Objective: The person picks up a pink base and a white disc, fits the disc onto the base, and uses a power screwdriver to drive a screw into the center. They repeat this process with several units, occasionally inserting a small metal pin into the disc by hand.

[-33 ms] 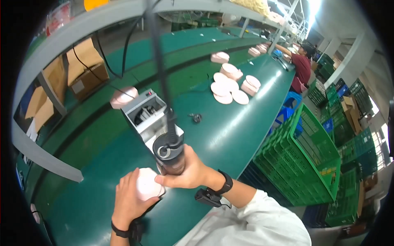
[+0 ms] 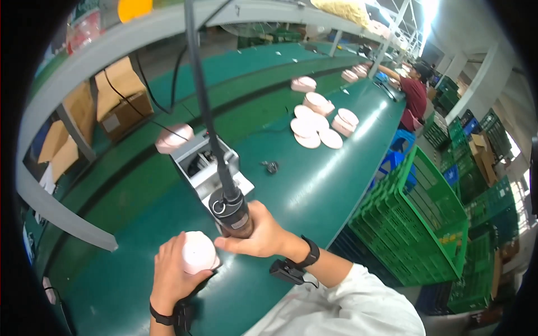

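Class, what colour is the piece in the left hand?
The piece is pale pink, nearly white on top; see the head view.

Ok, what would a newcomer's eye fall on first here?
Probably the black corded tool near the middle, in the right hand, with a pale round piece in the left hand beside it. Next, the big green crate to the right of the table and the pale ovals clustered farther along it.

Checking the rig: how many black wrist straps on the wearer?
2: one strap by the left hand, which holds the pale piece; another strap by the right hand, which grips the black tool. The white sleeve could hide more.
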Demonstrator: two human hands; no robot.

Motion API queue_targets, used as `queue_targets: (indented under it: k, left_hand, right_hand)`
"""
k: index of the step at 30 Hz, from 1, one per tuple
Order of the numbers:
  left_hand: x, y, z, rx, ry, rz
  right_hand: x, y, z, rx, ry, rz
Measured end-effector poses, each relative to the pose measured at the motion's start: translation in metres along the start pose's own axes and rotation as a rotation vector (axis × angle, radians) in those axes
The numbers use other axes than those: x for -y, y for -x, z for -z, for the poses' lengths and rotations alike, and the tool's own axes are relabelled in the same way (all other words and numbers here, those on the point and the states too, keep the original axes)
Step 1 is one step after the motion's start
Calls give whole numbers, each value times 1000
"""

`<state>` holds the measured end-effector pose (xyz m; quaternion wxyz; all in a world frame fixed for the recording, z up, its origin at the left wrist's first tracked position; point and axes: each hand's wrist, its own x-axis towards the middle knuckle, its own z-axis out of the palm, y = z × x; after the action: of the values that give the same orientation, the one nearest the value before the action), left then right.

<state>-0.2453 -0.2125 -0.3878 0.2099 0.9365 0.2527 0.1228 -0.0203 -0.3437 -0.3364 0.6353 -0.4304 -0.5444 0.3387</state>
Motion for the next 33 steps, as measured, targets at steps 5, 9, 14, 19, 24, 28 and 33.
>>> queue_targets:
  k: [5, 9, 14, 19, 24, 28, 33]
  left_hand:
    - [50, 7, 4, -333, -257, 121]
    - [64, 13, -50, -203, -242, 219]
    - [60, 14, -46, -75, -238, 242]
    - [69, 8, -48, -118, -301, 339]
    - [49, 1, -42, -105, -364, 294]
    - [40, 8, -36, -112, -379, 320]
    - [54, 9, -47, -121, -370, 328]
  right_hand:
    - [-30, 17, 13, -274, 42, -243]
    - [-33, 27, 42, -237, 160, -326]
    - [-32, 19, 108, -305, 414, -3]
    - [-45, -14, 252, -547, 883, 36]
    - [-81, 1, 424, -712, 1543, -203]
    - [-89, 25, 491, -772, 1736, -504]
    - [-94, 63, 523, -714, 1732, -524]
